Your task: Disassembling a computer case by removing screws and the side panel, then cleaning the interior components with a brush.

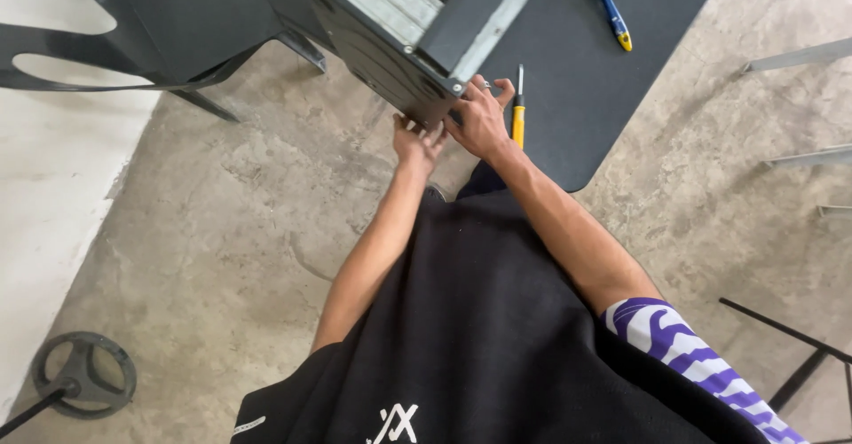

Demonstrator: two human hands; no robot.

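A dark metal computer case [390, 27] lies tilted over the near edge of a black table [586, 80]. My left hand [417, 142] presses its fingers against the case's lower corner from below. My right hand [479, 120] rests on the same corner, fingers curled at the case's edge. A screwdriver with a yellow handle [518, 111] lies on the table just right of my right hand, its shaft pointing away from me. I cannot tell whether the right hand touches it.
A paintbrush with a blue and yellow handle [611, 9] lies farther back on the table. A black plastic chair [169, 18] stands at the left on the concrete floor [231, 222]. A round black base [84, 375] sits at the lower left. Metal legs show at the right.
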